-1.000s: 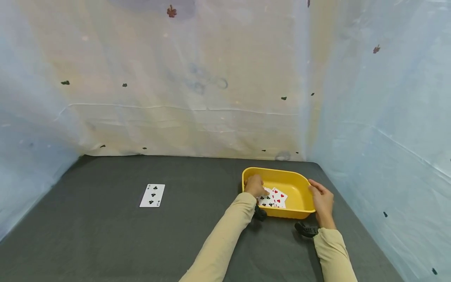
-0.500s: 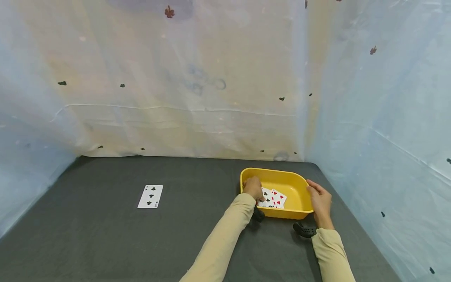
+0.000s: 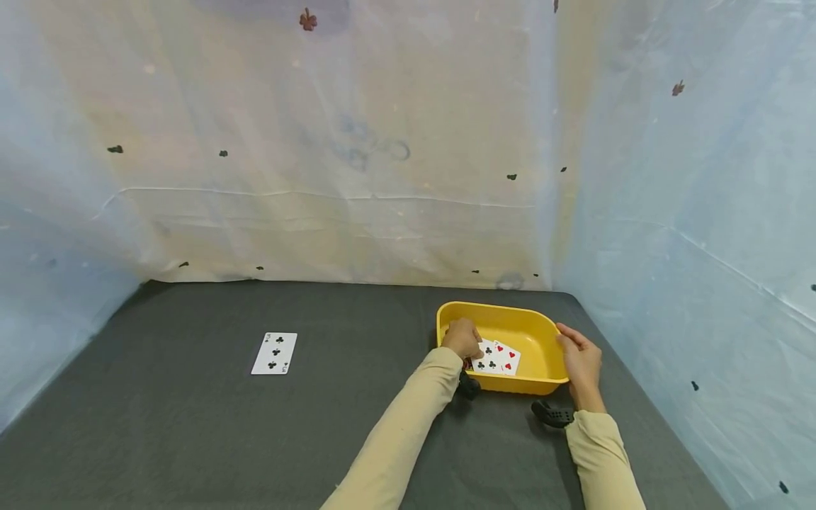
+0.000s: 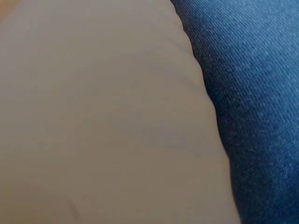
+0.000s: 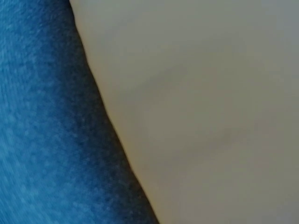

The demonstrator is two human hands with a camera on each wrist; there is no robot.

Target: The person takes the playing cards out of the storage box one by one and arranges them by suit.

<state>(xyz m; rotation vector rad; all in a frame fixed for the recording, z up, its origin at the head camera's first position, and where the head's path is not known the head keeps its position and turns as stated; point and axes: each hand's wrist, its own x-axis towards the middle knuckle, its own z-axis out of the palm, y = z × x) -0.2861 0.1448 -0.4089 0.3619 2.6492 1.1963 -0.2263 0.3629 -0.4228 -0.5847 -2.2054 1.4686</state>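
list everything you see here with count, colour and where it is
rounded rectangular tub: one, yellow, right side of table
three-of-clubs playing card: one, white with black, left on table
clubs playing card: one, white with black, inside tub
hearts playing card: one, white with red, inside tub, partly covered
cloth-like tabletop: one, dark grey, under everything
wall sheeting: three sides, cream and pale blue, around table
small marks: several, dark or reddish, on sheeting
denim fabric: count unclear, blue, wrist views
wrist devices: two, black, by the wrists
sleeves: two, beige, forearms
left hand: one, inside tub
right hand: one, gripping tub's right rim
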